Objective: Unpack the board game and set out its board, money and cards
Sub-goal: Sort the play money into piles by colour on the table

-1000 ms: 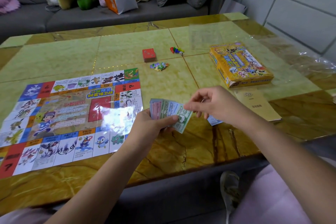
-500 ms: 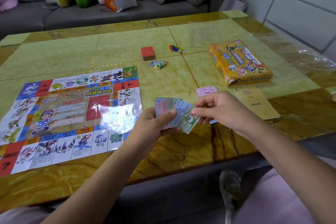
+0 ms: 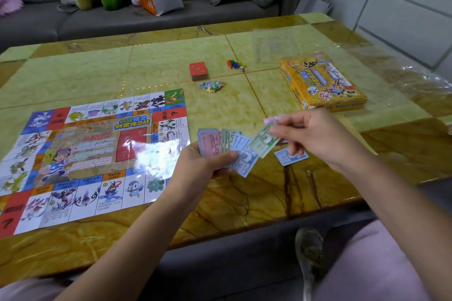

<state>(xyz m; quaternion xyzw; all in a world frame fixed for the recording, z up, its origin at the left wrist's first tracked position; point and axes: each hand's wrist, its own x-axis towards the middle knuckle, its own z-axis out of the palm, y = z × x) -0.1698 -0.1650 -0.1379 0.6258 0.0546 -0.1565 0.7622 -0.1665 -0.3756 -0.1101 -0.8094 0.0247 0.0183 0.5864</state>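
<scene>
**Sorting the play money by colour**

Head view: the board (image 3: 93,154) lies flat on the left of the table (image 3: 220,208). The red card deck (image 3: 198,71) sits beyond its far right corner, with the pawns and die (image 3: 235,64) near it. A small heap of paper tokens (image 3: 212,86) lies between the deck and the board. The yellow box (image 3: 320,83) rests well apart on the far right.

The left hand (image 3: 203,166) grips a fan of notes (image 3: 220,144) over the table's near middle, with the thumb pressed across the front. Pink notes are at the left of the fan, green and blue towards the right. The right hand (image 3: 315,137) pinches one green note (image 3: 263,140) by its upper end between thumb and fingertips. The note is blurred, so I cannot tell whether its lower end is clear of the fan or touching it. A blue note (image 3: 291,157) lies on the table just under the right hand. A pink note (image 3: 274,119) shows beyond the hand and is partly hidden by it.

The step in hand looks like dealing the money into piles by colour, and no green pile shows yet. To do it well, the left thumb should clamp the fan while the right hand draws the green note sideways, so neighbouring notes do not drag out with it. Thin paper clings, so it is worth checking that only one note comes away. The note is best laid flat in its own spot beside the blue one, overlapping neither the blue nor the pink note and back from the table's near edge.
</scene>
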